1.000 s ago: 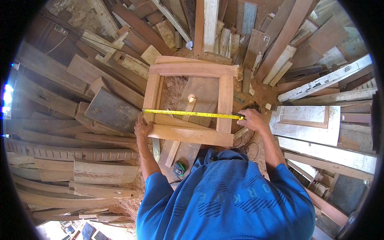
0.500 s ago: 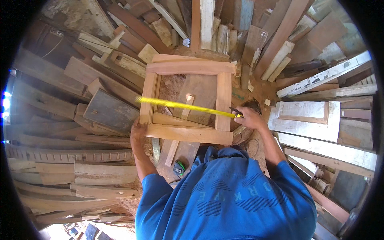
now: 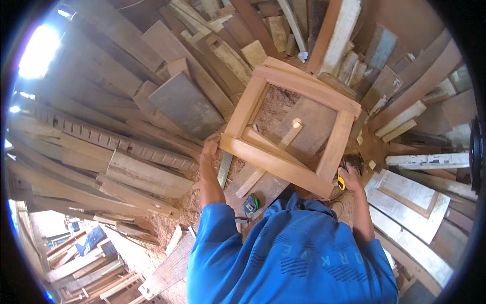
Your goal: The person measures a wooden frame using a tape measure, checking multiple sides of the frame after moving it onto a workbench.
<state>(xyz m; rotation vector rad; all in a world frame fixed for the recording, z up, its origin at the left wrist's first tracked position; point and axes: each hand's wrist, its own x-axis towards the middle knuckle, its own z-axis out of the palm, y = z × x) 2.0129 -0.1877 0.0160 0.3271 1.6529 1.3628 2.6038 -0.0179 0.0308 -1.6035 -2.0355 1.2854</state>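
Your left hand (image 3: pixel 210 148) touched the wooden frame (image 3: pixel 276 162) at its 8 o'clock corner, probably to steady it; I couldn't tell how tightly it closed. A green-and-black tape measure (image 3: pixel 250 204) lay toward 7. The frame sat slightly toward 2 from the view's middle, its long axis pointing from 10 to 4. Between 4 and 5, your right hand (image 3: pixel 351 179) gripped a yellow tape measure (image 3: pixel 341 183), seemingly to keep it beside the wood.

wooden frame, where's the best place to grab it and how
Probably by the side rails of the wooden frame, coming from left and right at once. They are straight and flank an open middle, so fingers should curl round them. The left hand is at its near left corner.
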